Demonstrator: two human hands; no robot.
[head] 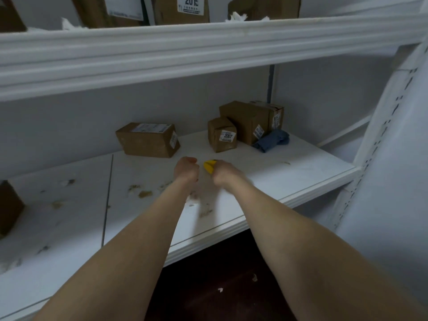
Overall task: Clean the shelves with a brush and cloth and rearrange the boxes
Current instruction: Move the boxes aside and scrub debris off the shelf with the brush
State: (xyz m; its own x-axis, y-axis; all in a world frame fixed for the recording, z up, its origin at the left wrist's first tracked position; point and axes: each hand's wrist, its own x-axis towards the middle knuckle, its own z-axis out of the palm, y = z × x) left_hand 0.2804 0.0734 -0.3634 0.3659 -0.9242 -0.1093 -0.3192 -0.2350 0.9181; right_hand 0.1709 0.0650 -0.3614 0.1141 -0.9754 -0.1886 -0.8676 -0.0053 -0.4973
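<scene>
Nearest, under the front lip: dark floor (208, 297) with a few pale scraps. Above it, two bare forearms stretched forward over the lower shelf (301, 172), white, with a seam down its left part. Around the wrists, on the board: brown and white litter (141, 192), thickest to the left and just under the hands. Left hand (187, 169) curled into a fist, back toward the camera; cannot tell if holding anything. Just beside it, right hand (225, 173) wrapped round the brush (209, 166), only a yellow end poking out toward the left hand, bristles hidden. Both hands blurred and close together; cannot tell if touching. At the far left edge, part of a brown box (9, 207) on the same board. Farther back, left of the hands: lying box (148, 140), cardboard, flat on a long side, labels on top and on the end. Right of it, well apart: small box (222, 137) marked 2007, slightly tilted, right up against a bigger box (243, 120), with one more carton (274, 113) behind. Against the bigger box's right front corner: blue cloth (272, 140), bunched up, near the back right of the board. At right, perforated white upright (382, 140). Highest and farthest: upper shelf (208, 42), carrying more cartons (183, 10) and tufts of white fluff (236, 16).
</scene>
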